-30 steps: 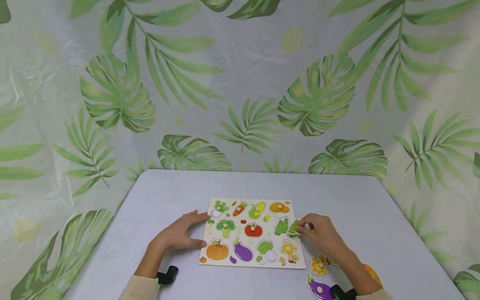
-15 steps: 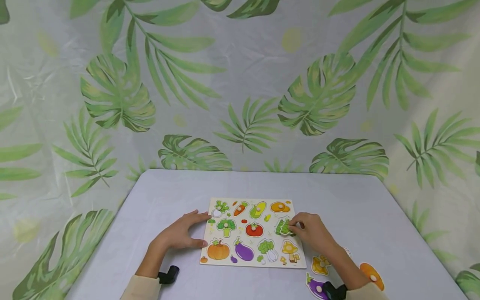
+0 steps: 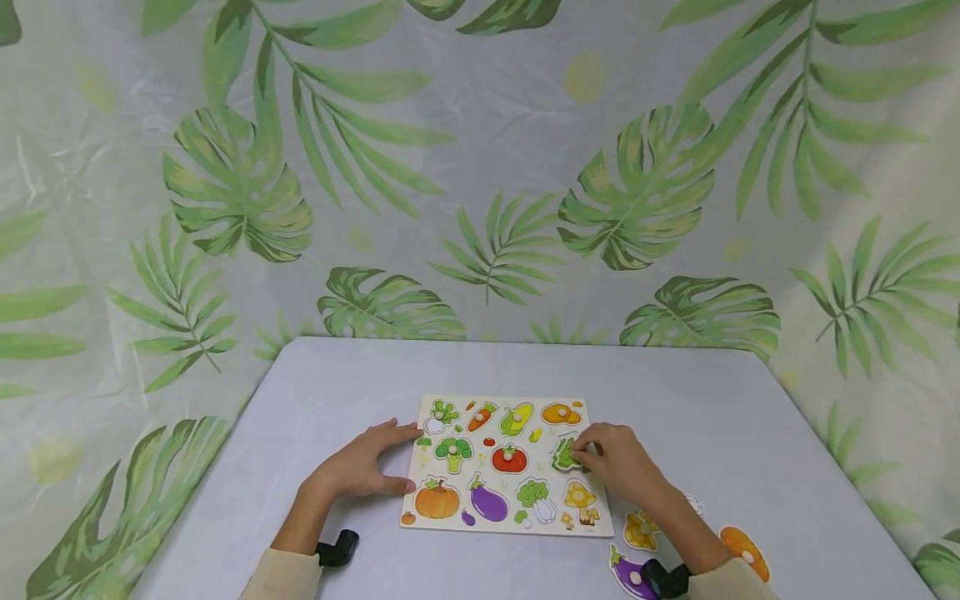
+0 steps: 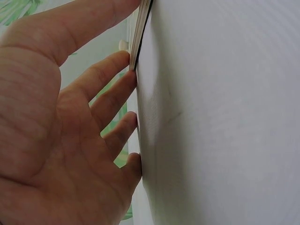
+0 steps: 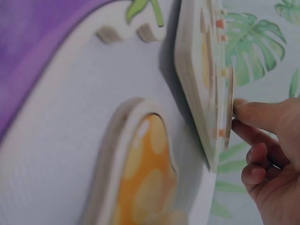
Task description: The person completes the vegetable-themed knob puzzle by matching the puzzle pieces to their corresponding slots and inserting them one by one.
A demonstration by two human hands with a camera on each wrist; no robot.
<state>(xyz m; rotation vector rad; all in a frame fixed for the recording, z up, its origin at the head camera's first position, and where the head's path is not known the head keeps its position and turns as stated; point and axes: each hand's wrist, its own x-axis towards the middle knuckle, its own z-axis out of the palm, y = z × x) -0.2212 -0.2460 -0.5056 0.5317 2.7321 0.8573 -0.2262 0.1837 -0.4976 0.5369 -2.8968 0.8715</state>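
Note:
A cream wooden puzzle board (image 3: 510,525) with vegetable pictures lies on the table. My right hand (image 3: 622,462) pinches a green vegetable puzzle piece (image 3: 564,454) by its knob, over the matching outline at the board's right side. In the right wrist view, that piece (image 5: 230,108) appears as a thin slab just above the board's face. My left hand (image 3: 363,462) has its fingers spread, with thumb and fingertips touching the board's left edge. The left wrist view shows fingers (image 4: 115,101) extended against the table and the board's edge (image 4: 139,35).
Loose pieces lie right of the board: a yellow mushroom (image 3: 640,531), an eggplant (image 3: 628,573) and an orange piece (image 3: 744,552). Another is mostly hidden behind the right forearm. Knobbed pieces such as the tomato (image 3: 508,458) and broccoli (image 3: 453,454) sit in the board.
My right hand has moved left with the green piece, from the board's right edge to over its outline. The left hand stays in place.

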